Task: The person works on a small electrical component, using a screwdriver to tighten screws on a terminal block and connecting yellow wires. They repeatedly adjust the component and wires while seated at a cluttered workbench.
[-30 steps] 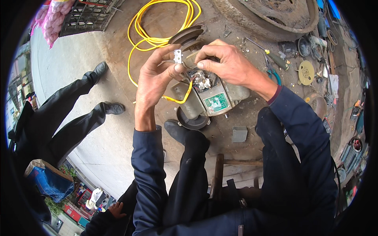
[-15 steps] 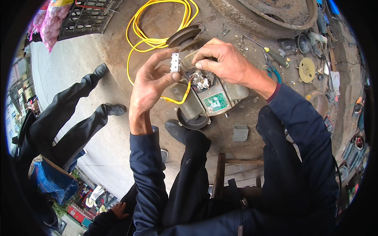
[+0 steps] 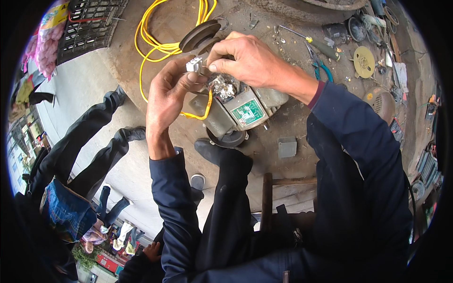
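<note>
Between the thumb and fingers of my left hand [image 3: 163, 96] is a small white terminal block [image 3: 193, 65]. My right hand [image 3: 245, 55] is pinched closed right beside the block; what its fingertips hold is too small to make out. Below both hands a grey electric motor [image 3: 214, 115] lies on the ground with its wiring box open. Bare terminals and wires [image 3: 223, 88] show inside the box, next to a green nameplate [image 3: 248, 112]. A yellow cable [image 3: 207, 106] runs into the motor, and a dark pulley [image 3: 200, 35] sits at its far end.
Coiled yellow cable [image 3: 141, 35] lies beyond the pulley. At the right are a screwdriver [image 3: 325, 48], teal-handled pliers [image 3: 324, 70] and a yellowish disc [image 3: 364, 62]. A grey square plate [image 3: 287, 147] and a round black cover [image 3: 229, 139] lie near my feet. Another person's legs [image 3: 85, 132] are at the left.
The view has shifted, so the motor and tools sit further left and higher. The terminal block has tilted in my left hand, and my right fingertips have come closer to it.
</note>
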The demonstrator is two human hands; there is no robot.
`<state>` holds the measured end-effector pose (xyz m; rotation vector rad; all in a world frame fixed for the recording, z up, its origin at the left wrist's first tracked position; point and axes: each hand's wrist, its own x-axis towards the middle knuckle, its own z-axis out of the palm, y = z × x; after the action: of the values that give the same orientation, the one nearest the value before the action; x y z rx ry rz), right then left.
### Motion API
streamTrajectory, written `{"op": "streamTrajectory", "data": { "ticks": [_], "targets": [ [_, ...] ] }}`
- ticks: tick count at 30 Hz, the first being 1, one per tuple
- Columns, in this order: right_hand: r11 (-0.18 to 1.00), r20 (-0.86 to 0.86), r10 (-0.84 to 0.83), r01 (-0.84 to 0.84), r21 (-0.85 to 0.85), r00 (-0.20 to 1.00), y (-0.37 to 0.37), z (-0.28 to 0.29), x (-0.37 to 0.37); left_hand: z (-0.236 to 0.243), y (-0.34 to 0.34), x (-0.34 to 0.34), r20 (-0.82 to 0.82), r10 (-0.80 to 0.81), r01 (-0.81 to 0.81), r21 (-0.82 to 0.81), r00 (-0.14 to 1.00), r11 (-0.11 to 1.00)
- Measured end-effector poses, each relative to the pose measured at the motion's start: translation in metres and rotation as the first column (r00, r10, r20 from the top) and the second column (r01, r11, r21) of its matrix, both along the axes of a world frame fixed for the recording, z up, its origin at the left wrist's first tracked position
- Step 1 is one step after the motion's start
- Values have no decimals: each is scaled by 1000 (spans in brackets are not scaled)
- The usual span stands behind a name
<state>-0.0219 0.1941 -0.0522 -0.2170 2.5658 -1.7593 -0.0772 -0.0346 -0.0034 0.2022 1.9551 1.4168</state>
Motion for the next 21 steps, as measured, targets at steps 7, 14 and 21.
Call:
{"op": "streamTrajectory", "data": {
  "ticks": [7, 14, 21],
  "targets": [
    [999, 32, -42, 41, 23, 999, -2, 0, 0, -1, 5, 2, -48, -20, 17, -70, 999, 997],
    [998, 38, -33, 31, 49, 999, -4, 4, -2, -1, 7, 3, -37, 15, -18, -73, 999, 997],
    [999, 76, -30, 26, 47, 997, -6, 5, -3, -3, 5, 5, -40, 14, -17, -72, 999, 997]
  ]
}}
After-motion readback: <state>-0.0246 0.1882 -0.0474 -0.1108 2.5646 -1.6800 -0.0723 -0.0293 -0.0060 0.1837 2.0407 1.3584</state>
